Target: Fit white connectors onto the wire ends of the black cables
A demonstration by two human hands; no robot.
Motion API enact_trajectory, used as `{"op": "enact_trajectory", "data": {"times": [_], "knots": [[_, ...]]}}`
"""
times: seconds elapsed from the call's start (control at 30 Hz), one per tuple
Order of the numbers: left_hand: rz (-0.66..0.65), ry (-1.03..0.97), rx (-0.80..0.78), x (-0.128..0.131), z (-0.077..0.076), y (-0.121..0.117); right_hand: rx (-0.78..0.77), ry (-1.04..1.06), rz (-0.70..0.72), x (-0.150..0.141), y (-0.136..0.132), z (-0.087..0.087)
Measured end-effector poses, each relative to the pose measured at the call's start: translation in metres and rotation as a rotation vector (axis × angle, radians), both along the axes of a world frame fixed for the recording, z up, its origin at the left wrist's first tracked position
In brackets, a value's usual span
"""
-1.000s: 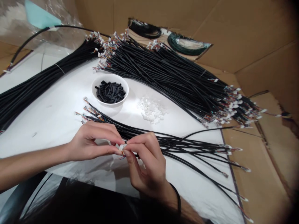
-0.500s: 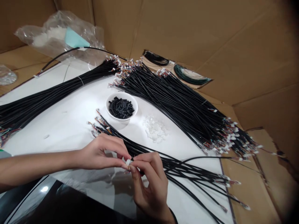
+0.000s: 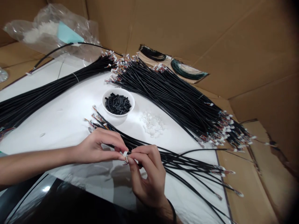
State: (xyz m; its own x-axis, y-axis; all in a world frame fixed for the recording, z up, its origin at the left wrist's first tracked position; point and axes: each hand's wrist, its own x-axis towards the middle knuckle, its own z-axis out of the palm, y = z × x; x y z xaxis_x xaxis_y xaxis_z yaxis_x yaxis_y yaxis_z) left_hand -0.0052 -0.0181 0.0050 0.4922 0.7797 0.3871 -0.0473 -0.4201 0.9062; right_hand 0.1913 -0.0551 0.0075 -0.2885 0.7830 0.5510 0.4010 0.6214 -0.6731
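Note:
Between my fingertips sits a small white connector (image 3: pixel 125 153) with thin coloured wires. My left hand (image 3: pixel 100 146) pinches it from the left with thumb and forefinger. My right hand (image 3: pixel 149 174) is closed on the wires just beside it; its curled fingers hide part of the cable. Behind both hands lies a loose bunch of black cables (image 3: pixel 187 165), with white connectors at its ends. Above the hands, a white bowl (image 3: pixel 104 107) holds many short black tube pieces (image 3: pixel 118 103). A pile of small white pieces (image 3: pixel 153 124) lies to the bowl's right.
A large heap of black cables (image 3: pixel 168 99) spreads across the back right. A tied bundle of cables (image 3: pixel 53 88) runs along the left. At the back left lies a clear plastic bag (image 3: pixel 91 34). Cardboard walls (image 3: pixel 175 25) enclose the white table (image 3: pixel 70 118).
The whole view has shifted slightly, so everything sits a little further up and left. Both hands keep their pinch on the connector and its wires.

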Motion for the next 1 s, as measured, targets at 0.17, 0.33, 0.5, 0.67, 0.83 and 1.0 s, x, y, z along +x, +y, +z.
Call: {"op": "enact_trajectory", "data": {"times": [0.17, 0.33, 0.5, 0.67, 0.83, 1.0], "knots": [[0.003, 0.017, -0.01, -0.001, -0.002, 0.001, -0.023, 0.024, -0.03, 0.0, -0.001, 0.001], [0.021, 0.035, -0.018, -0.001, -0.002, 0.003, -0.064, 0.073, -0.037, 0.003, -0.001, 0.005], [0.027, 0.074, -0.011, -0.003, -0.002, 0.005, -0.069, 0.086, -0.017, 0.003, -0.003, 0.009], [0.026, 0.081, 0.011, -0.003, -0.002, 0.005, -0.093, 0.109, -0.012, 0.002, -0.002, 0.01], [0.022, 0.076, 0.034, -0.002, -0.001, 0.005, -0.15, 0.114, 0.018, 0.002, 0.002, 0.011], [0.009, 0.078, 0.038, -0.003, -0.002, 0.005, -0.239, 0.112, 0.036, 0.002, 0.003, 0.012]]}}
